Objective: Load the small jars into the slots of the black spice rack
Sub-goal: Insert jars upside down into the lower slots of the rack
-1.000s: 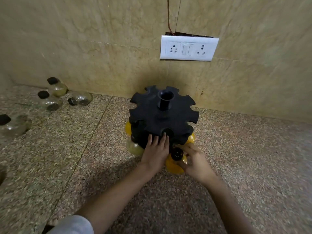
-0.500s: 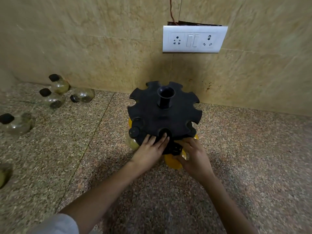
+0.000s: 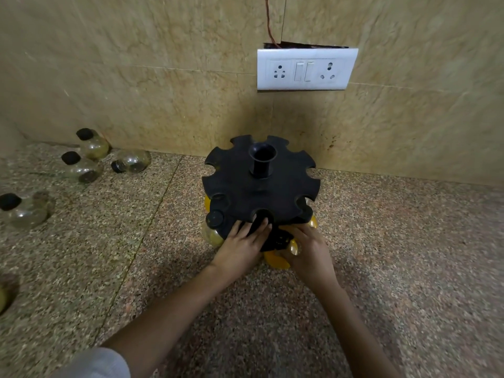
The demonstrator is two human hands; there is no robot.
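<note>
The round black spice rack point(image 3: 259, 192) with notched slots stands on the granite counter near the wall. A yellow-filled jar with a black cap point(image 3: 278, 255) sits at the rack's near edge, its cap tucked under the rim. My right hand point(image 3: 308, 252) grips that jar from the right. My left hand point(image 3: 242, 246) rests with straight fingers against the rack's front edge. Another jar with a black cap point(image 3: 214, 222) hangs in a slot at the rack's left, and yellow jars show beneath the rim on both sides.
Three loose jars with black caps point(image 3: 90, 156) lie by the wall at the back left, and another jar point(image 3: 21, 211) lies at the far left. A white socket panel point(image 3: 305, 68) is on the tiled wall above the rack.
My right hand has pushed the yellow jar further in under the rack's near rim. My left hand stays on the rack's front edge. The view has shifted down a little.
</note>
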